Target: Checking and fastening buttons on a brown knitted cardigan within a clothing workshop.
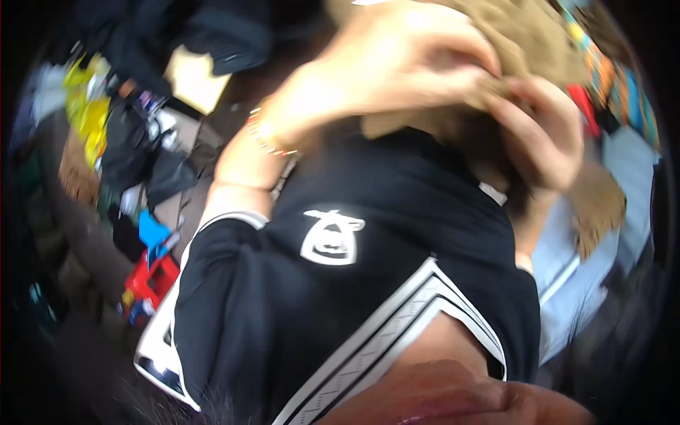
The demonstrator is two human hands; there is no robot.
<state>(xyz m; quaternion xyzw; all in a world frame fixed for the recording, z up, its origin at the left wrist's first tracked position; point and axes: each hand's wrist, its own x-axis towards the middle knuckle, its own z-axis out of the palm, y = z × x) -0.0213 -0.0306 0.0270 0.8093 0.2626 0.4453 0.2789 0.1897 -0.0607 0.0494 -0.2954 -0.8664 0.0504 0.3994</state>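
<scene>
A khaki-brown piece of cloth (528, 39) is bunched up between my hands at the upper right. My left hand (418, 60), with a beaded bracelet (265, 134) at its wrist, reaches across and is closed on the cloth, thumb and fingers pinching it. Facing it from the right, my right hand (542, 131) pinches the same cloth close to the left fingertips. Both hands are slightly blurred. Folds of the cloth hang below them, in front of my black top (397, 184). What kind of item the cloth is, I cannot tell.
On the left lie a yellow bag (88, 117), black bags (131, 149), a pale yellow sheet (198, 78) and a red plastic item (152, 280). To the right are light blue fabric (623, 170), another brown cloth piece (598, 209) and a multicoloured patterned fabric (613, 81).
</scene>
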